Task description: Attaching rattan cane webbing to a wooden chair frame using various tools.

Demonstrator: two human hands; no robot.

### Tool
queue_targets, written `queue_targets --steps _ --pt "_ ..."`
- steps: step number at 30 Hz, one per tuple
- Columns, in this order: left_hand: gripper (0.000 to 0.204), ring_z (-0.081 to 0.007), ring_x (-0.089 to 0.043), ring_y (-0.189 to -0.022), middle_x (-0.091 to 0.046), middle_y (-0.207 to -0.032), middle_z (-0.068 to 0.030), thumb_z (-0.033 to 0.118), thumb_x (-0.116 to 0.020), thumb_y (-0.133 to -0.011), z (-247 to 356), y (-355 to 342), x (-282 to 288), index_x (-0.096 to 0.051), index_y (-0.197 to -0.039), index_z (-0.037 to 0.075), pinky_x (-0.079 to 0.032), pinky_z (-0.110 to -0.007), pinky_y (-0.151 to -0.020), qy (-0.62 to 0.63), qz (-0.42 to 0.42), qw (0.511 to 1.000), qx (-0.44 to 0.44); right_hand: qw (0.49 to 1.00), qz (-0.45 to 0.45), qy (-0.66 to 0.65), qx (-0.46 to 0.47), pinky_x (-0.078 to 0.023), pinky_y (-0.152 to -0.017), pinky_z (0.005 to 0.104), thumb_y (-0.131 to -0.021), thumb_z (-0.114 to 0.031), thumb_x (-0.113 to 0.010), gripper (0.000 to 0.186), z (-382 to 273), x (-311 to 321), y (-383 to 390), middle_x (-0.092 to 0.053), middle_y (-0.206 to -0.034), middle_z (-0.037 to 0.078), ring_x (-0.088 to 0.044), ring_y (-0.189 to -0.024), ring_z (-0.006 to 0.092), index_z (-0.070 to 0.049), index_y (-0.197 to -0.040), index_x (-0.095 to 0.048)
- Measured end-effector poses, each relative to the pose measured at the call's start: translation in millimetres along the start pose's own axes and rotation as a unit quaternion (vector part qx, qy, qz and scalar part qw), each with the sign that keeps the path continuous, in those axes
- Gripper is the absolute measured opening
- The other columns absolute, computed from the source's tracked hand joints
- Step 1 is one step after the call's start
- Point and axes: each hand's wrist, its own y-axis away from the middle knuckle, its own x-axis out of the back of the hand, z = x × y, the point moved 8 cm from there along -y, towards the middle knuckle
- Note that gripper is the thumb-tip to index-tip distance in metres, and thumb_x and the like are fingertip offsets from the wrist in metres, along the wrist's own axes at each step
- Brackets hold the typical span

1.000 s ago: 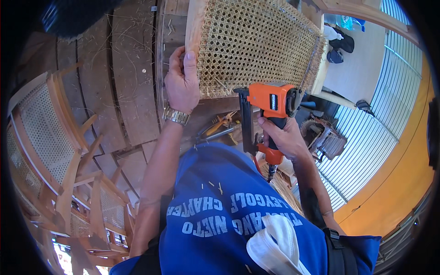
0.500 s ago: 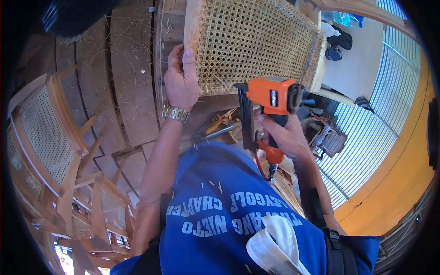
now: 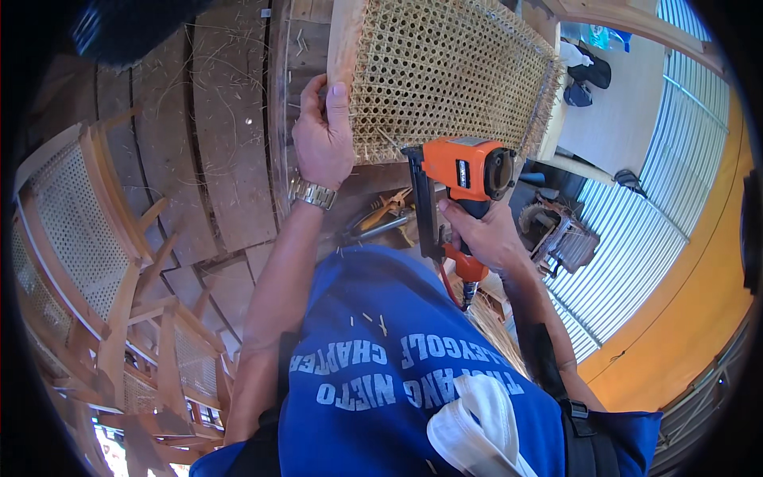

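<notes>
A wooden chair panel with woven cane (image 3: 445, 71) fills the top centre, its cut strands frayed along the right edge. My left hand (image 3: 323, 139) grips the pale side rail (image 3: 344, 48) of its frame, thumb on top and fingers curled at the outer side. My right hand (image 3: 485, 230) is closed round the black handle of an orange and black pneumatic staple gun (image 3: 461, 167), with a red hose below. The gun's nose is at the panel's near edge; I cannot tell if it touches.
Unfinished cane chairs (image 3: 79, 230) stand at the left on a plank floor (image 3: 222, 143). Yellow-handled tools (image 3: 385, 207) lie below the panel. At the right are a pale board (image 3: 612, 127) with dark bags, a dirty machine (image 3: 564, 234), corrugated sheeting and an orange tarp (image 3: 691, 302).
The staple gun in my right hand has moved slightly up and left along the panel's near edge. My left hand has shifted a little rightward, still on the rail.
</notes>
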Motion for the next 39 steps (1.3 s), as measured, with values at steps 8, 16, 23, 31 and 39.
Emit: queue_targets --steps 8,16,23,31,39 --pt "0.05 -0.0153 -0.063 -0.073 -0.071 -0.089 -0.0108 0.043 -0.054 -0.104 -5 -1 0 -0.057 -0.128 0.0 -0.051 -0.032 -0.068 0.029 0.008 0.999 -0.02 0.999 -0.018 -0.032 0.025 -0.044 -0.05 0.0258 -0.097 -0.02 -0.066 0.017 0 6 2 -0.059 -0.063 0.0 -0.057 -0.052 0.0086 -0.003 -0.102 -0.065" --pt "0.05 -0.0146 -0.063 -0.071 -0.07 -0.086 -0.0099 0.044 -0.054 -0.103 -4 -2 -1 -0.056 -0.128 0.0 -0.051 -0.032 -0.066 0.013 -0.001 1.0 -0.005 0.996 -0.016 -0.08 0.046 -0.042 -0.05 0.0242 -0.096 -0.022 -0.069 0.022 -1 1 3 -0.058 -0.064 -0.001 -0.056 -0.052 0.0078 -0.004 -0.109 -0.068" --pt "0.05 -0.0138 -0.061 -0.068 -0.069 -0.083 -0.0092 0.043 -0.055 -0.103 -1 0 -2 -0.056 -0.128 0.0 -0.05 -0.032 -0.064 0.011 -0.011 1.0 0.013 1.0 -0.016 -0.02 0.004 -0.045 -0.049 0.0259 -0.096 -0.016 -0.066 0.014 1 -5 -1 -0.059 -0.064 0.0 -0.057 -0.052 0.0087 -0.003 -0.102 -0.064" --pt "0.049 -0.0144 -0.063 -0.07 -0.069 -0.084 -0.0103 0.043 -0.055 -0.103 -4 0 -1 -0.057 -0.128 0.001 -0.05 -0.033 -0.065 0.025 0.002 1.0 -0.007 0.998 -0.034 0.045 -0.021 -0.048 -0.051 0.0279 -0.096 -0.014 -0.064 0.012 -21 -4 0 -0.061 -0.069 0.001 -0.059 -0.055 0.0098 -0.002 -0.099 -0.064" --pt "0.05 -0.0155 -0.063 -0.071 -0.07 -0.085 -0.0103 0.044 -0.055 -0.103 -7 -2 -3 -0.057 -0.128 0.001 -0.051 -0.032 -0.067 0.03 -0.002 1.0 0.007 0.996 -0.021 -0.064 0.063 -0.042 -0.05 0.024 -0.098 -0.019 -0.065 0.02 -9 -5 3 -0.059 -0.064 -0.001 -0.057 -0.052 0.0075 -0.003 -0.11 -0.065"
